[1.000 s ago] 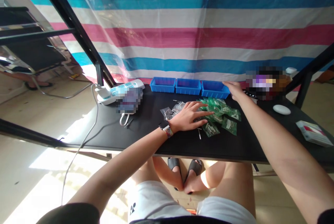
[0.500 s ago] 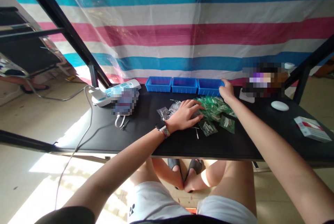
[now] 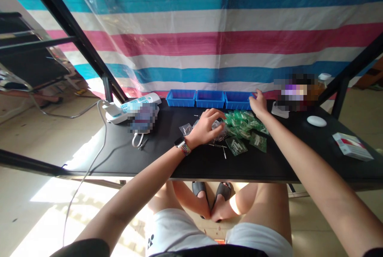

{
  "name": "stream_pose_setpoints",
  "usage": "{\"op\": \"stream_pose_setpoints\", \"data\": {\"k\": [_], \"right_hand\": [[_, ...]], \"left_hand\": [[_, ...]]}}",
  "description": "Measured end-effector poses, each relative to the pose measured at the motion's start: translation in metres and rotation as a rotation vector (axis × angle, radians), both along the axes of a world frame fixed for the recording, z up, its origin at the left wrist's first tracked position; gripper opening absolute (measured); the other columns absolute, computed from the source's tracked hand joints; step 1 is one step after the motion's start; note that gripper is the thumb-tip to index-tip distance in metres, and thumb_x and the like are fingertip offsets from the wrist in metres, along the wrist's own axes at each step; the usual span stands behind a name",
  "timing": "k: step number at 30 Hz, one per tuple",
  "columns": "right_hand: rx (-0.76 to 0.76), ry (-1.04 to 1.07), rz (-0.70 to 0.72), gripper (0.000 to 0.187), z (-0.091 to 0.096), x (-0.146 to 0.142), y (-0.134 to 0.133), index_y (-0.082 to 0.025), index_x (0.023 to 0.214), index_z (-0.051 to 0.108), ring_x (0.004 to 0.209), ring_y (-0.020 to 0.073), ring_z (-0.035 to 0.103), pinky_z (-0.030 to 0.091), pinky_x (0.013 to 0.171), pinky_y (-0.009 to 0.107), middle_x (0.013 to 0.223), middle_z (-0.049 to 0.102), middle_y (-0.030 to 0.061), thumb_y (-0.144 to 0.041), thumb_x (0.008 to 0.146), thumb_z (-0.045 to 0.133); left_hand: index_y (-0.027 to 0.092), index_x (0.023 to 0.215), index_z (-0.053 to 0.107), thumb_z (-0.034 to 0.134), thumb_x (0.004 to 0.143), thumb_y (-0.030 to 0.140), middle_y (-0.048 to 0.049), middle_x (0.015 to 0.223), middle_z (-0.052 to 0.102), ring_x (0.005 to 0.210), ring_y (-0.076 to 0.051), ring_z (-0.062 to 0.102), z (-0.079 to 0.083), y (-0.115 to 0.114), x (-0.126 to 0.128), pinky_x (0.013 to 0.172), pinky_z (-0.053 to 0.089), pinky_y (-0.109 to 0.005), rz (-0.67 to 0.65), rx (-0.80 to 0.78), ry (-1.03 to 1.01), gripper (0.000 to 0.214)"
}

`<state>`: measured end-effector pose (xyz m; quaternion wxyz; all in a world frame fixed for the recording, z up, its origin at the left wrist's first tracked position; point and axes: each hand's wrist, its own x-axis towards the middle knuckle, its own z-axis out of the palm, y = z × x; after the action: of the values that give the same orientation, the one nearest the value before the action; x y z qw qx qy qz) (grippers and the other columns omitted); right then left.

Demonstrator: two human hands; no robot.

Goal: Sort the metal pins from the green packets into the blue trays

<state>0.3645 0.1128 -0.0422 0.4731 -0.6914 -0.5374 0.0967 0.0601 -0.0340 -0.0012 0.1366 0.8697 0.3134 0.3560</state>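
My left hand (image 3: pixel 207 126) is over a pile of small clear plastic bags (image 3: pixel 220 129), its fingers curved and thumb apart. It covers part of the pile, and no held object shows in it. My right hand (image 3: pixel 259 104) is at the right end of the right blue bin (image 3: pixel 238 101), with thumb and fingers apart; whether it touches the bin I cannot tell. Small green-tinted bags (image 3: pixel 243 123) of pale pieces are heaped between the hands. Two flatter ones, a left green bag (image 3: pixel 236 146) and a right green bag (image 3: pixel 258 141), lie in front.
A middle blue bin (image 3: pixel 210 99) and a left blue bin (image 3: pixel 180 98) complete the row. Thin metal pieces (image 3: pixel 224 151) lie near the bags. Leftward are a power strip (image 3: pixel 134 105) and cable (image 3: pixel 103 137); rightward, a white oval object (image 3: pixel 316 121) and a small box (image 3: pixel 352 147).
My left hand has lifted and drawn back slightly from the green bags, its fingers more curled. The fingers of my right hand have spread at the bin's end. The view has shifted slightly.
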Motion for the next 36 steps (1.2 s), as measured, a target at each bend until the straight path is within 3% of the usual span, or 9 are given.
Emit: {"op": "stream_pose_setpoints", "data": {"k": [3, 6, 9, 12, 16, 23, 27, 31, 36], "right_hand": [[0.167, -0.133, 0.017, 0.068, 0.007, 0.003, -0.036, -0.009, 0.149, 0.051, 0.144, 0.0386, 0.051, 0.037, 0.122, 0.059, 0.15, 0.057, 0.0251, -0.032, 0.085, 0.059], [0.271, -0.283, 0.188, 0.071, 0.013, 0.007, -0.093, -0.01, 0.154, 0.046, 0.147, 0.0366, 0.047, 0.036, 0.125, 0.056, 0.153, 0.052, 0.0244, -0.043, 0.093, 0.06], [0.2, -0.372, 0.392, 0.065, 0.014, 0.011, -0.147, -0.021, 0.156, 0.046, 0.147, 0.0335, 0.049, 0.037, 0.126, 0.054, 0.155, 0.053, 0.0176, -0.05, 0.099, 0.056], [0.009, -0.423, 0.487, 0.072, 0.009, 0.01, -0.176, -0.027, 0.163, 0.038, 0.156, 0.0355, 0.037, 0.033, 0.127, 0.058, 0.168, 0.04, 0.0146, -0.059, 0.101, 0.053], [-0.152, -0.519, 0.617, 0.08, 0.002, -0.009, -0.177, -0.027, 0.17, 0.024, 0.163, 0.0365, 0.022, 0.022, 0.13, 0.063, 0.176, 0.025, 0.0147, -0.065, 0.103, 0.046], [-0.011, -0.588, 0.816, 0.08, 0.001, -0.057, -0.156, -0.03, 0.168, 0.029, 0.16, 0.0389, 0.029, 0.025, 0.128, 0.065, 0.175, 0.026, 0.0155, -0.064, 0.1, 0.055], [0.017, -0.55, 0.944, 0.086, 0.005, -0.073, -0.144, -0.03, 0.17, 0.021, 0.16, 0.0356, 0.031, 0.026, 0.13, 0.061, 0.174, 0.03, 0.0146, -0.067, 0.1, 0.054], [0.023, -0.486, 1.012, 0.094, 0.014, -0.072, -0.142, -0.032, 0.172, 0.011, 0.162, 0.034, 0.026, 0.023, 0.131, 0.06, 0.175, 0.027, 0.0128, -0.065, 0.099, 0.059], [0.018, -0.449, 0.99, 0.117, 0.029, -0.043, -0.159, -0.034, 0.172, 0.01, 0.163, 0.0378, 0.021, 0.025, 0.131, 0.06, 0.178, 0.018, 0.0103, -0.058, 0.083, 0.081]], "left_hand": [[0.021, 0.132, 0.066, 0.052, 0.105, 0.044, -0.0116, 0.137, 0.066, 0.129, -0.03, 0.058, 0.011, 0.01, -0.021, 0.116, 0.042, -0.046, -0.006, -0.011, 0.048, 0.039], [0.025, 0.15, 0.058, 0.057, 0.102, 0.055, -0.0107, 0.155, 0.056, 0.143, -0.032, 0.05, 0.018, 0.017, -0.053, 0.124, 0.036, -0.049, -0.024, -0.047, 0.165, 0.056], [0.037, 0.163, 0.041, 0.06, 0.097, 0.067, -0.0066, 0.171, 0.038, 0.156, -0.038, 0.034, 0.014, 0.016, -0.083, 0.126, 0.029, -0.058, -0.021, -0.112, 0.353, 0.075], [0.041, 0.169, 0.021, 0.058, 0.094, 0.074, -0.0047, 0.177, 0.022, 0.162, -0.042, 0.018, 0.001, 0.006, -0.092, 0.127, 0.022, -0.064, -0.047, -0.161, 0.496, 0.09], [0.035, 0.171, 0.015, 0.048, 0.098, 0.076, -0.0095, 0.179, 0.009, 0.164, -0.042, 0.009, -0.013, -0.015, -0.068, 0.13, 0.014, -0.063, -0.022, -0.139, 0.543, 0.09], [0.021, 0.167, 0.028, 0.044, 0.102, 0.071, -0.0208, 0.174, 0.026, 0.163, -0.045, 0.011, -0.034, -0.046, -0.001, 0.127, 0.019, -0.068, 0.324, -0.133, 0.327, 0.084], [0.018, 0.167, 0.021, 0.047, 0.1, 0.071, -0.0271, 0.174, 0.016, 0.162, -0.048, 0.009, -0.043, -0.049, 0.015, 0.125, 0.021, -0.071, 0.43, -0.186, 0.146, 0.089], [0.025, 0.17, 0.013, 0.047, 0.101, 0.071, -0.022, 0.177, 0.008, 0.164, -0.045, 0.004, -0.03, -0.047, -0.009, 0.126, 0.022, -0.069, 0.329, -0.281, 0.089, 0.09], [0.035, 0.171, 0.015, 0.066, 0.087, 0.077, -0.0114, 0.179, 0.008, 0.164, -0.043, 0.001, -0.006, -0.032, -0.073, 0.13, 0.014, -0.065, -0.042, -0.137, 0.354, 0.107]]}}
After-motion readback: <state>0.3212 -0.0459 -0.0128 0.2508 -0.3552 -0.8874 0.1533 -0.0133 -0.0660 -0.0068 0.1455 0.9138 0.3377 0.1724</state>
